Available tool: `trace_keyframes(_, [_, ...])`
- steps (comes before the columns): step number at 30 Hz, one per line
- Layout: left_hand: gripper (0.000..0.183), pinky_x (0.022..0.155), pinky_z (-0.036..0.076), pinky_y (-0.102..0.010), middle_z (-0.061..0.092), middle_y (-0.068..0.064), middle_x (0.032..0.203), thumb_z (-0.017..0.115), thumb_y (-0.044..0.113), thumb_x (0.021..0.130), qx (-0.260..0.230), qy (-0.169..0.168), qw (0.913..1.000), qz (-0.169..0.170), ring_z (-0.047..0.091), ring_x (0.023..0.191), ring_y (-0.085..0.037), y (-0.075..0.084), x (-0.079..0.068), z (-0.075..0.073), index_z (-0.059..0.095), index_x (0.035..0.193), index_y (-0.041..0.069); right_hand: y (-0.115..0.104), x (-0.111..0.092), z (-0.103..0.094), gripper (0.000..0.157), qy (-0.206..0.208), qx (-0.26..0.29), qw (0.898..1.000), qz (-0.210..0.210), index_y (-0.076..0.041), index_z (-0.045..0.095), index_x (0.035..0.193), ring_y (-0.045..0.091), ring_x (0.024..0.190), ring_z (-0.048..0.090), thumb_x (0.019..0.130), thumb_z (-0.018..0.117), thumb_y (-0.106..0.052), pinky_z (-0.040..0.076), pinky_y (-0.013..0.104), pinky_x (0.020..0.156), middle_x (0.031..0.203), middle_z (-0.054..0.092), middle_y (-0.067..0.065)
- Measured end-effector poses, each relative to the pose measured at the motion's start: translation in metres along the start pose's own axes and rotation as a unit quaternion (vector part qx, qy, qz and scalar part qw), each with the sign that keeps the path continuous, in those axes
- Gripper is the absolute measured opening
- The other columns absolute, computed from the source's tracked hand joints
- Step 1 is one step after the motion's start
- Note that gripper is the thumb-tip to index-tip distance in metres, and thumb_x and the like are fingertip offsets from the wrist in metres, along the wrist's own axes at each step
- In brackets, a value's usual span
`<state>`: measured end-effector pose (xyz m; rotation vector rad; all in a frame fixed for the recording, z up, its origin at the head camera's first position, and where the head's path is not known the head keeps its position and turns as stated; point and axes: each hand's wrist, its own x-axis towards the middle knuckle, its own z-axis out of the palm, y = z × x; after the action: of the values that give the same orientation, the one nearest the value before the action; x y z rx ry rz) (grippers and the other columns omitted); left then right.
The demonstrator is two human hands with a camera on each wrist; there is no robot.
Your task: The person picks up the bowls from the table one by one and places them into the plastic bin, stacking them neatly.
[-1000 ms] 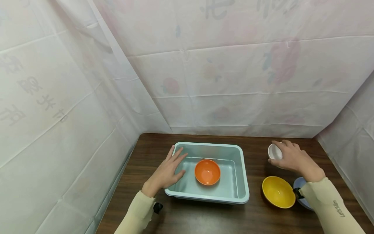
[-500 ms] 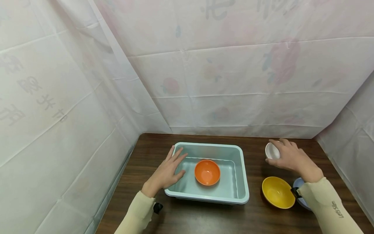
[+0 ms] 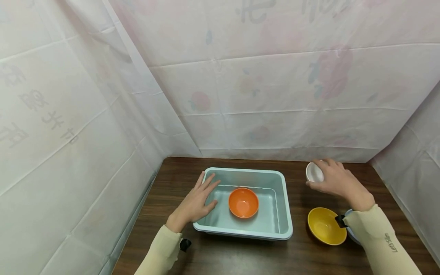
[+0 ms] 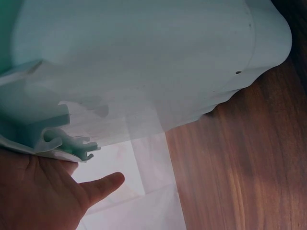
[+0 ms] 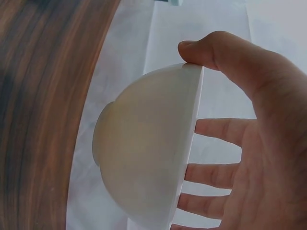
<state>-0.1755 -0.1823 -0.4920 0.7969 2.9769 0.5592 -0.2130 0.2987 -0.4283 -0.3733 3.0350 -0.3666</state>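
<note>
My right hand [image 3: 335, 181] grips a white bowl [image 5: 148, 143] by its rim, thumb on one side and fingers on the other. In the right wrist view the bowl hangs above the wooden table. My left hand [image 3: 194, 204], fingers spread, is at the left side of a pale green plastic tub [image 3: 287, 206]; in the left wrist view its fingers pass behind the rim and the thumb sticks out free. Inside the tub sits an orange bowl [image 3: 243, 203], near the middle. Below my right wrist a yellow bowl [image 3: 326, 226] stands on the table.
A blue bowl [image 3: 353, 236] sits right of the yellow one, mostly hidden by my right sleeve. Printed white sheeting [image 3: 261, 95] rises behind the dark wooden table [image 3: 237, 256] and on both sides.
My right hand has lifted the white bowl a little and carried it left, toward the tub. My left hand, the tub and the orange bowl have stayed put.
</note>
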Motion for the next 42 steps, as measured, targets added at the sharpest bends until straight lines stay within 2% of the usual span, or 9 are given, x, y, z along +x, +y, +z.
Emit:
trace_keyframes(9, [0.065,0.122,0.030,-0.060,0.022,-0.011,0.172,0.064,0.035,0.101,0.005,0.011,0.9999,0.010,0.003,0.160,-0.040,-0.001,0.001,0.003,0.041,0.159,0.016,-0.016,0.002,-0.008,0.093,0.008,-0.004,1.000,-0.017,-0.008,0.041,0.155,0.063,0.125,0.044,0.087,0.072,-0.064,0.043,0.079,0.089,0.149,0.040,0.037])
trace_keyframes(17, [0.065,0.123,0.027,-0.059,0.021,-0.009,0.172,0.064,0.035,0.101,0.000,0.003,1.0000,0.000,0.000,0.161,-0.037,0.000,0.000,0.001,0.041,0.159,0.017,-0.033,0.006,-0.013,0.088,0.027,-0.005,0.999,-0.038,-0.010,0.044,0.154,0.062,0.128,0.044,0.088,0.073,-0.060,0.043,0.079,0.092,0.149,0.042,0.035])
trace_keyframes(28, [0.065,0.123,0.027,-0.061,0.020,-0.009,0.172,0.066,0.032,0.100,-0.008,0.004,1.0000,-0.001,-0.001,0.161,-0.036,0.000,0.000,0.000,0.041,0.159,0.017,-0.056,0.013,-0.021,0.089,0.024,0.005,0.998,-0.052,-0.011,0.042,0.157,0.059,0.134,0.040,0.088,0.074,-0.058,0.040,0.078,0.098,0.154,0.038,0.032])
trace_keyframes(33, [0.065,0.122,0.028,-0.062,0.021,-0.010,0.172,0.064,0.034,0.101,0.004,0.005,1.0000,0.002,0.002,0.160,-0.039,0.001,-0.001,-0.001,0.041,0.159,0.018,-0.066,0.018,-0.023,0.088,0.021,0.006,0.998,-0.059,-0.012,0.041,0.158,0.059,0.137,0.037,0.088,0.074,-0.055,0.036,0.080,0.102,0.157,0.036,0.030])
trace_keyframes(38, [0.065,0.120,0.030,-0.065,0.020,-0.010,0.172,0.063,0.037,0.101,0.020,0.004,0.9998,0.001,0.003,0.160,-0.040,0.001,-0.001,-0.001,0.041,0.159,0.019,-0.076,0.023,-0.022,0.087,0.015,0.009,0.998,-0.066,-0.013,0.042,0.157,0.057,0.139,0.036,0.088,0.073,-0.057,0.036,0.079,0.102,0.159,0.035,0.029])
trace_keyframes(42, [0.064,0.120,0.029,-0.065,0.017,-0.008,0.173,0.061,0.037,0.103,0.021,-0.005,0.9998,-0.001,0.000,0.161,-0.037,0.001,0.000,-0.001,0.039,0.160,0.020,-0.082,0.025,-0.019,0.086,0.020,0.009,0.997,-0.075,-0.013,0.044,0.156,0.056,0.138,0.038,0.087,0.075,-0.055,0.039,0.078,0.102,0.158,0.037,0.029])
